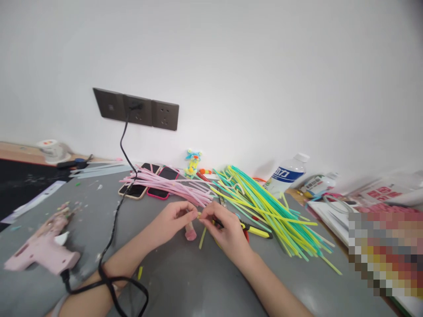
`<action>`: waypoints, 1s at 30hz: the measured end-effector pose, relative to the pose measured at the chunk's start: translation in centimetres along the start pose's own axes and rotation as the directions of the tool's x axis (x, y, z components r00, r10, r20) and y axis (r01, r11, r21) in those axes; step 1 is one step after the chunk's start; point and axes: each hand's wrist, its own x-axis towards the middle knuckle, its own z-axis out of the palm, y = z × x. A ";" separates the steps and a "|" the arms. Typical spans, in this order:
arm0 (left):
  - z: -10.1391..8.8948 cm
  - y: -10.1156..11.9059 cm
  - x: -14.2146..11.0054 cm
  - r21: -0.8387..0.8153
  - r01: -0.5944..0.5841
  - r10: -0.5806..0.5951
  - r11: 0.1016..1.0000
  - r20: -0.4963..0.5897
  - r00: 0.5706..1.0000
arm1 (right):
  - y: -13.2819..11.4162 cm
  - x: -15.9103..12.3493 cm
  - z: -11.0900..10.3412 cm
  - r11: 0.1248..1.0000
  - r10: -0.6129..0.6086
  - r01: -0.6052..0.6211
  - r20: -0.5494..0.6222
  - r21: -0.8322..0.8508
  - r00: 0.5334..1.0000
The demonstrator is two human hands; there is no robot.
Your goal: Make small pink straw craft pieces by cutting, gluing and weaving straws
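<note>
My left hand (175, 222) and my right hand (226, 229) meet above the grey table. Thumb and fingers of both are pinched around a tiny yellow piece (198, 215), mostly hidden by the fingertips. Just under my left fingers is a small pink piece (190, 234); whether it is held or lies on the table I cannot tell. A short yellow-green stem (202, 237) shows beside my right fingers. Behind my right hand lies a yellow-and-black cutter (257, 231), partly covered. Pink pipe cleaners (172, 185) are spread just beyond both hands.
Green and yellow pipe cleaners (271, 211) lie to the right. A pink glue gun (46, 251) rests at left; its black cord (114, 224) crosses my left forearm. Phones (161, 185), a small blue-yellow figure (192, 163) and a bottle (287, 174) are near the wall.
</note>
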 end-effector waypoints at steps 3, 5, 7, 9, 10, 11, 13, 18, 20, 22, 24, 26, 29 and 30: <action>0.0 -0.1 0.0 0.007 0.007 -0.007 1.000 0.006 1.000 | -0.2 0.1 -0.2 0.999 -0.031 0.031 0.008 -0.028 0.999; -0.1 -0.1 0.1 0.012 0.001 -0.001 1.000 0.007 1.000 | -0.4 0.2 -0.3 0.998 -0.051 0.052 0.021 -0.043 0.998; -0.1 -0.1 0.1 0.028 -0.008 0.008 1.000 0.006 1.000 | -0.5 0.3 -0.4 0.995 -0.069 0.072 0.039 -0.066 0.997; -0.1 0.0 0.0 0.053 -0.008 0.007 0.999 0.007 1.000 | -0.6 0.3 -0.5 0.991 -0.082 0.089 0.067 -0.100 0.994; -0.2 0.1 0.0 0.067 -0.004 0.003 0.998 0.011 1.000 | -0.7 0.4 -0.6 0.988 -0.087 0.097 0.086 -0.117 0.992; -0.2 0.3 -0.1 0.081 0.001 -0.002 0.997 0.017 1.000 | -0.7 0.4 -0.7 0.986 -0.094 0.108 0.108 -0.130 0.990; -0.3 0.6 -0.2 0.127 0.007 -0.011 0.992 0.027 1.000 | -0.8 0.4 -0.9 0.982 -0.108 0.130 0.154 -0.139 0.982; -0.4 1.3 -0.3 0.226 0.012 -0.025 0.974 0.053 0.998 | -0.5 0.4 -1.1 0.990 -0.107 0.122 0.194 -0.066 0.975; -0.5 1.4 -0.4 0.212 0.007 -0.020 0.977 0.063 0.998 | -0.1 0.3 -1.0 0.997 -0.078 0.080 0.143 -0.010 0.987; -0.5 1.4 -0.4 0.201 0.001 -0.016 0.980 0.072 0.997 | 0.1 0.3 -0.8 0.998 -0.049 0.046 0.083 0.043 0.995; -0.6 1.3 -0.4 0.200 0.001 -0.017 0.980 0.081 0.997 | 0.2 0.4 -0.8 0.994 -0.052 0.046 0.056 0.098 0.997; -0.7 1.3 -0.3 0.208 -0.001 -0.017 0.978 0.085 0.996 | 0.1 0.6 -0.8 0.985 -0.090 0.081 0.051 0.152 0.995; -0.9 1.2 -0.2 0.210 -0.005 -0.014 0.978 0.090 0.996 | 0.0 0.8 -0.9 0.977 -0.130 0.121 0.040 0.178 0.991; -0.9 1.2 -0.2 0.200 -0.003 -0.016 0.980 0.092 0.996 | 0.0 0.8 -0.9 0.977 -0.138 0.130 0.034 0.172 0.990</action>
